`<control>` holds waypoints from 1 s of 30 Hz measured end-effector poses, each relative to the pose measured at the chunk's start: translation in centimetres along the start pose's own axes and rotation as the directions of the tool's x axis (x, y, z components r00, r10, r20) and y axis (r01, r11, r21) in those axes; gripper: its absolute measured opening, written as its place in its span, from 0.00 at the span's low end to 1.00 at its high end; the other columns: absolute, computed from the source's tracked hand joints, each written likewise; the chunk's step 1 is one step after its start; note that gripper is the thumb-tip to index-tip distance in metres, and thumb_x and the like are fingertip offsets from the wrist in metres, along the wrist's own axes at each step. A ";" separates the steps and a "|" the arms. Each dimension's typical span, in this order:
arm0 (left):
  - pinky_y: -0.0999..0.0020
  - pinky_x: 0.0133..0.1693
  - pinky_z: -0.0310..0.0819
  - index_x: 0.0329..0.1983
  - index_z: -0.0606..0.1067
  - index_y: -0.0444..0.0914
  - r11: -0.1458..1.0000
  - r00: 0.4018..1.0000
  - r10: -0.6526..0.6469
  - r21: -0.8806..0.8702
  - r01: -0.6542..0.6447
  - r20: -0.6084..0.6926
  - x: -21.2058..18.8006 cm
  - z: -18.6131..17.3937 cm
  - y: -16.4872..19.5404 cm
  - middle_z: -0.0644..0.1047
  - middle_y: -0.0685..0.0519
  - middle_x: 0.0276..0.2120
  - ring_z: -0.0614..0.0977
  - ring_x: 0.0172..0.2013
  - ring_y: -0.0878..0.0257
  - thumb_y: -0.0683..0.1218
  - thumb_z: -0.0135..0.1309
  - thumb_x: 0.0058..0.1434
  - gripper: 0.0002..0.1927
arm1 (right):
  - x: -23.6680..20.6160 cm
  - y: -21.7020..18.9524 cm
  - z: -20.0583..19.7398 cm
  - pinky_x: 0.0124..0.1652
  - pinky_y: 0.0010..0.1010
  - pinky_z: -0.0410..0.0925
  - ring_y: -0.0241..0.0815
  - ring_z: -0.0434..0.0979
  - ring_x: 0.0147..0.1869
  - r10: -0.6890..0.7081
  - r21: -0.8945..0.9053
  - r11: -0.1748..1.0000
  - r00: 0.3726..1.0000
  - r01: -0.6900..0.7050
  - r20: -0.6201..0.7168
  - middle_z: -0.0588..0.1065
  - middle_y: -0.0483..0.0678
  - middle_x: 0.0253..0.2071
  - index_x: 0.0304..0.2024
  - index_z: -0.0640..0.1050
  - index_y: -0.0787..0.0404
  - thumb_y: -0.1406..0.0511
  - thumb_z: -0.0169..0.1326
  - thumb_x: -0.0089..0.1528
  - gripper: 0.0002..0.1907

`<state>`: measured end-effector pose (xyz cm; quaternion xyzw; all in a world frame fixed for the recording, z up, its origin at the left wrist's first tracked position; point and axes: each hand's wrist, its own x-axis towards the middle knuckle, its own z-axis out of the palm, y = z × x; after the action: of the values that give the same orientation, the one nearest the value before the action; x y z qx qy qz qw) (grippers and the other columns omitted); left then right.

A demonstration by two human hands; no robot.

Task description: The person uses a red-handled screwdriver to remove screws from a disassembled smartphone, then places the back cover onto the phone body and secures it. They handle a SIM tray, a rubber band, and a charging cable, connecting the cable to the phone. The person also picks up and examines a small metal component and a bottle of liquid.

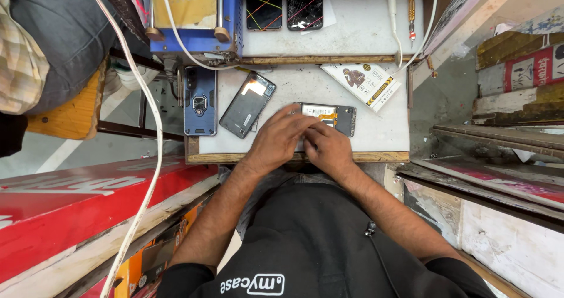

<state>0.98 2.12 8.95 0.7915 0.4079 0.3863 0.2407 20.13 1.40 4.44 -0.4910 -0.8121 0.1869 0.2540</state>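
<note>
An opened phone point(332, 117) with its circuit board and orange flex cable showing lies on the small white worktop point(382, 135). Both my hands rest on its near end. My left hand point(279, 138) covers the phone's left part, fingers bent onto it. My right hand point(326, 147) lies beside it, fingertips pressing the phone's lower edge. Whether a small tool is in my fingers is hidden. A dark phone back cover point(247, 103) lies tilted to the left of my hands.
A blue phone case with a ring holder point(200, 101) lies at the worktop's left. A printed packet point(363, 82) lies at the back right. Two cracked phones point(284, 3), a blue machine point(194, 17) and a screwdriver point(412, 10) sit on the farther shelf. White cables hang left.
</note>
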 end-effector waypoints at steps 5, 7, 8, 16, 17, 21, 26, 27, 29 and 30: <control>0.61 0.50 0.81 0.57 0.78 0.45 0.986 0.986 -0.164 -0.030 0.163 -0.018 -0.1 0.3 -0.3 0.79 0.50 0.44 0.82 0.48 0.55 0.34 0.56 0.62 0.22 | -0.1 0.0 0.0 0.40 0.37 0.75 0.47 0.82 0.43 -0.018 0.043 0.999 0.999 0.019 -0.031 0.79 0.43 0.47 0.46 0.83 0.56 0.66 0.61 0.58 0.13; 0.61 0.50 0.81 0.57 0.76 0.45 0.996 0.995 -0.086 -0.042 0.084 -0.049 -0.1 0.4 -0.3 0.78 0.51 0.46 0.82 0.50 0.53 0.34 0.56 0.61 0.22 | -0.2 0.1 0.0 0.41 0.37 0.75 0.48 0.82 0.44 -0.011 0.036 0.999 0.999 0.013 -0.034 0.79 0.43 0.48 0.45 0.82 0.56 0.66 0.61 0.58 0.12; 0.59 0.50 0.80 0.57 0.76 0.44 1.000 0.996 -0.011 0.020 0.012 -0.083 -0.1 0.4 -0.4 0.78 0.50 0.46 0.81 0.50 0.50 0.36 0.58 0.60 0.21 | -0.2 0.1 0.0 0.41 0.37 0.75 0.48 0.82 0.44 -0.006 0.031 0.999 1.000 0.007 -0.030 0.79 0.44 0.48 0.45 0.82 0.56 0.65 0.62 0.58 0.12; 0.65 0.43 0.83 0.59 0.76 0.46 0.993 0.993 -0.116 -0.027 0.116 0.001 -0.7 0.5 -0.4 0.78 0.52 0.43 0.84 0.43 0.58 0.33 0.56 0.64 0.23 | -0.1 0.3 0.1 0.41 0.36 0.75 0.47 0.82 0.44 -0.008 0.017 1.000 1.000 0.008 -0.003 0.79 0.45 0.47 0.46 0.82 0.57 0.65 0.62 0.58 0.13; 0.65 0.44 0.83 0.60 0.75 0.45 0.996 0.996 -0.089 -0.025 0.089 -0.011 -0.7 0.5 -0.5 0.78 0.52 0.45 0.84 0.44 0.57 0.33 0.56 0.63 0.23 | 0.0 0.3 0.0 0.41 0.36 0.76 0.47 0.82 0.44 -0.018 0.011 1.000 1.000 0.018 0.008 0.79 0.45 0.47 0.46 0.82 0.58 0.65 0.61 0.58 0.13; 0.63 0.40 0.81 0.57 0.75 0.46 0.988 0.997 -0.060 0.140 0.067 -0.053 -0.6 0.3 -0.7 0.77 0.50 0.40 0.83 0.42 0.54 0.36 0.60 0.60 0.22 | 0.1 0.1 -0.3 0.41 0.36 0.76 0.46 0.83 0.43 -0.015 0.067 0.998 1.000 0.015 -0.005 0.80 0.43 0.47 0.46 0.83 0.55 0.67 0.59 0.59 0.12; 0.64 0.45 0.83 0.59 0.74 0.46 0.994 0.994 -0.106 -0.025 0.106 0.003 -0.8 0.1 -0.4 0.78 0.51 0.45 0.84 0.45 0.56 0.33 0.56 0.62 0.24 | 0.2 -0.1 -0.5 0.42 0.36 0.76 0.47 0.82 0.44 -0.014 0.030 0.999 1.000 0.015 -0.005 0.79 0.45 0.47 0.45 0.82 0.57 0.66 0.61 0.58 0.12; 0.63 0.46 0.82 0.59 0.74 0.46 0.997 0.997 -0.073 -0.007 0.073 -0.004 -0.8 0.1 -0.3 0.79 0.51 0.45 0.84 0.45 0.54 0.33 0.57 0.62 0.24 | 0.2 -0.1 -0.5 0.42 0.36 0.76 0.48 0.82 0.44 -0.014 0.023 1.000 1.000 0.014 -0.004 0.79 0.45 0.47 0.45 0.82 0.57 0.66 0.61 0.58 0.12; 0.62 0.44 0.81 0.57 0.74 0.46 0.994 0.997 -0.049 0.091 0.054 -0.052 -0.7 0.1 -0.4 0.77 0.50 0.43 0.83 0.45 0.52 0.35 0.58 0.59 0.23 | 0.2 -0.2 -0.5 0.42 0.36 0.76 0.47 0.82 0.44 -0.041 0.059 0.997 0.999 0.043 -0.030 0.79 0.45 0.47 0.46 0.83 0.56 0.67 0.60 0.58 0.12; 0.62 0.43 0.81 0.57 0.74 0.46 0.990 0.997 -0.035 0.134 0.045 -0.070 -0.7 0.1 -0.4 0.77 0.49 0.42 0.83 0.44 0.52 0.36 0.59 0.58 0.23 | 0.2 -0.2 -0.6 0.42 0.36 0.76 0.47 0.82 0.44 -0.047 0.074 0.996 0.998 0.050 -0.042 0.79 0.44 0.47 0.46 0.83 0.55 0.67 0.59 0.59 0.13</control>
<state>0.65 1.77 8.35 0.7841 0.4569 0.3795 0.1801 20.28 1.52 5.07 -0.4650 -0.8108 0.2012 0.2930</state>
